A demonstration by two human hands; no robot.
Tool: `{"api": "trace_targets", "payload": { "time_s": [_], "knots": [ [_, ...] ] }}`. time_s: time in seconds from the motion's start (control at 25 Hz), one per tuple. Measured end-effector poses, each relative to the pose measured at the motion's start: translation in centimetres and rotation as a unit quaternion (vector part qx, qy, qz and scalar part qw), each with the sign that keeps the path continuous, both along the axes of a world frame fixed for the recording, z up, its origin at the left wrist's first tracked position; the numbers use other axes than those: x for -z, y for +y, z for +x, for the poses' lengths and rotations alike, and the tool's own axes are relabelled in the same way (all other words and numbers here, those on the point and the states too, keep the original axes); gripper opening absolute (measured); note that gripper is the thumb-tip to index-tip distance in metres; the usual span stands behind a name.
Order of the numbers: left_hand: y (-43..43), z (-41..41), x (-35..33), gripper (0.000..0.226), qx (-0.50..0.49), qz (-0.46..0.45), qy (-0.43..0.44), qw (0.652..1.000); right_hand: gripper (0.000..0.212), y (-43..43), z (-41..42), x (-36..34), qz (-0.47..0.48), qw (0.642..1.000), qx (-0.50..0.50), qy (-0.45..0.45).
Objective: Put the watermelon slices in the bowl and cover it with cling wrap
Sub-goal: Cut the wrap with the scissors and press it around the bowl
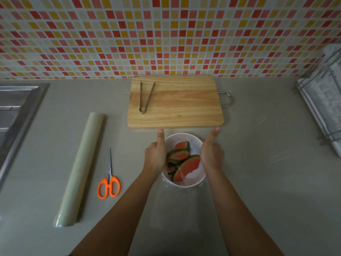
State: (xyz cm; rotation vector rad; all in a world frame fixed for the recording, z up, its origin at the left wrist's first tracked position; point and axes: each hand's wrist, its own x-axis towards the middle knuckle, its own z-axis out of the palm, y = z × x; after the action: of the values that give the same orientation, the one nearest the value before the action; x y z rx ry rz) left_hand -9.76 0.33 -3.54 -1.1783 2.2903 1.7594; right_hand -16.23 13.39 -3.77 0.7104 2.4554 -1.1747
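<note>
Watermelon slices [186, 167] in bowl [184, 135] between the hands, cling wrap [167, 183] draped over it — left hand [156, 154] and right hand [211, 152] grasp bowl's sides — sealing apparently remains.

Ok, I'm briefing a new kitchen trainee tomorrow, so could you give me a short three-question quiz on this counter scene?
1. True or false: the metal tongs lie on the wooden cutting board.
2. Multiple choice: the orange-handled scissors lie A) on the cutting board, B) between the cling wrap roll and the white bowl, C) inside the bowl.
3. Short answer: what do the left hand and right hand hold between them?

Key: 1 true. 2 B. 3 the white bowl, which has watermelon slices in it.
</note>
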Motion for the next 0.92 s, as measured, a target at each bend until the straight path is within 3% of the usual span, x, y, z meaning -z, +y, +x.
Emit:
{"api": "trace_targets", "payload": {
  "time_s": [0.12, 0.2, 0.28, 0.36, 0.44, 0.56, 0.64, 0.76, 0.92],
  "knots": [
    [-1.0, 0.9, 0.6, 0.05, 0.031, 0.017, 0.029, 0.999, 0.097, 0.2, 0.5, 0.3, -0.023, 0.999, -0.01, 0.021],
    [-1.1, 1.4, 0.8, 0.054, 0.047, 0.006, 0.055, 0.997, 0.081, 0.9, 0.5, 0.5, -0.051, 0.992, -0.045, 0.102],
    [-0.8, 1.5, 0.7, 0.058, 0.057, -0.03, 0.077, 0.995, 0.071, 1.8, 0.1, 0.0, -0.106, 0.946, -0.182, 0.248],
    [-0.6, 1.4, 0.5, 0.057, 0.072, -0.057, 0.092, 0.992, 0.068, 1.8, -0.7, -0.5, -0.153, 0.876, -0.357, 0.286],
    [-0.5, 1.5, 0.4, 0.056, 0.098, -0.078, 0.099, 0.987, 0.063, 1.8, -1.5, -0.5, -0.198, 0.859, -0.43, 0.197],
    [-0.5, 1.6, 0.5, 0.054, 0.112, -0.099, 0.106, 0.983, 0.071, 1.3, -2.2, -0.6, -0.297, 0.878, -0.375, 0.027],
    [-0.6, 1.4, 0.7, 0.054, 0.105, -0.088, 0.109, 0.985, 0.077, 1.0, -2.6, -1.0, -0.307, 0.893, -0.327, -0.046],
    [-1.0, 1.5, 1.3, 0.058, 0.093, -0.077, 0.104, 0.987, 0.086, 1.4, -2.7, -1.2, -0.291, 0.896, -0.317, -0.107],
    [-1.1, 1.5, 1.4, 0.063, 0.054, -0.07, 0.101, 0.991, 0.093, 2.1, -0.9, -0.4, -0.266, 0.916, -0.279, -0.11]
  ]
}}
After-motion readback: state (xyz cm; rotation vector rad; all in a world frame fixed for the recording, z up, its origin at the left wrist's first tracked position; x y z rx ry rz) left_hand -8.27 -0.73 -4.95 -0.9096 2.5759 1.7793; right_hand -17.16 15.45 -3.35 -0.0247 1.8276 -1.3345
